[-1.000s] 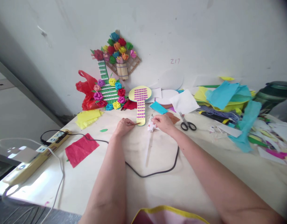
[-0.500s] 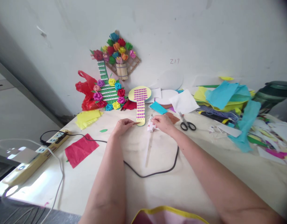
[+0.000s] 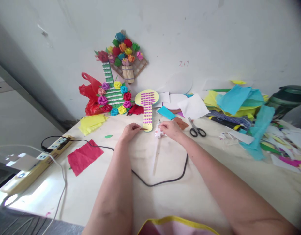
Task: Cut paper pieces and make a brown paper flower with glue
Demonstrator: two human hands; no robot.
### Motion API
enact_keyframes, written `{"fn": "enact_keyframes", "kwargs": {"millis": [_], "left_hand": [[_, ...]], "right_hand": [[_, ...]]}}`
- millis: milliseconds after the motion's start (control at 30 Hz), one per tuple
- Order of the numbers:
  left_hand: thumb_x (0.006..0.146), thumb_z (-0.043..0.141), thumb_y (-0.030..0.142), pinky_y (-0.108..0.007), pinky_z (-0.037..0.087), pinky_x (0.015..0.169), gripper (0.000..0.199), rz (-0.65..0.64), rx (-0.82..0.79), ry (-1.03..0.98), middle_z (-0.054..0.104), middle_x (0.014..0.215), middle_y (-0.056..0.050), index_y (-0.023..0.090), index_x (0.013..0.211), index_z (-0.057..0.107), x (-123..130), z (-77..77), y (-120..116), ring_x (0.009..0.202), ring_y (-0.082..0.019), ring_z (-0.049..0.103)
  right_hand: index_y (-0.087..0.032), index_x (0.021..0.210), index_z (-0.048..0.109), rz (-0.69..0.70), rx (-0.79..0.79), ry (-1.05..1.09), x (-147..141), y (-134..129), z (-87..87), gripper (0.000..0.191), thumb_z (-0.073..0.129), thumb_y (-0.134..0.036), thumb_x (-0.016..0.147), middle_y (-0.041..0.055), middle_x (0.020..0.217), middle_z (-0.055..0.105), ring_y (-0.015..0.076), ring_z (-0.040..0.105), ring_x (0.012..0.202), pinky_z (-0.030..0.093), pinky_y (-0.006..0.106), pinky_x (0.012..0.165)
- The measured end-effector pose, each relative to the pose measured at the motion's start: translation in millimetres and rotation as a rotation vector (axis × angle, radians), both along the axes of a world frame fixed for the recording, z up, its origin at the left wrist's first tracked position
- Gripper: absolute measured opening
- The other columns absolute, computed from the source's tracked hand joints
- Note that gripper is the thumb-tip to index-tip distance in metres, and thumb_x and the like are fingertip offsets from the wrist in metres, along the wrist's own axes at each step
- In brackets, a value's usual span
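My left hand [image 3: 130, 131] is closed in a pinch on a thin brown stick [image 3: 143, 129]. The stick's tip reaches over the rounded lower end of a yellow paper cutout [image 3: 147, 111], shaped like a guitar with rows of purple strips. Just right of the cutout is a small white glue gun [image 3: 158, 131] with reddish marks, its nozzle pointing away from me. A long translucent glue stick [image 3: 155, 160] trails from it toward me. My right hand [image 3: 170, 129] has its fingers closed at the glue gun's right side; the fingertips are partly hidden.
Black scissors [image 3: 197, 131] lie right of my right hand, beside brown paper [image 3: 181, 123]. A black cable [image 3: 160, 184] loops across the table to a power strip [image 3: 37, 163]. Red paper [image 3: 85, 157] lies left. A flower-decorated green guitar [image 3: 113, 96] leans on the wall. Paper scraps [image 3: 240, 99] crowd the right.
The view shifts very slightly. My left hand moves a little and the stick's tip now lies further over the lower end of the yellow cutout. The right hand stays at the glue gun.
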State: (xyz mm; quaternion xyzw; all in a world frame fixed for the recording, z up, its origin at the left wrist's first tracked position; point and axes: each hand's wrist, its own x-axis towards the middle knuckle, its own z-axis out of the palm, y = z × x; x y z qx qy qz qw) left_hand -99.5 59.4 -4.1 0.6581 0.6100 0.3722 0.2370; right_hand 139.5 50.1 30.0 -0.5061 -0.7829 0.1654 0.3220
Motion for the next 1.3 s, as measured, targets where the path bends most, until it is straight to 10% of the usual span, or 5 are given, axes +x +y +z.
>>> {"fn": "enact_keyframes", "kwargs": {"millis": [1300], "left_hand": [[0.058, 0.066, 0.046, -0.024, 0.037, 0.055, 0.037, 0.047, -0.009, -0.128, 0.06, 0.063, -0.002, 0.014, 0.077, 0.067, -2.4, -4.6, 1.4, 0.059, -0.013, 0.05]], "right_hand": [[-0.017, 0.063, 0.066, -0.177, 0.138, -0.014, 7.4, 9.0, -6.7, 0.026, 0.048, -0.032, 0.076, 0.0024, 0.058, 0.063, 0.0139, 0.055, 0.058, 0.032, 0.023, 0.053]]}}
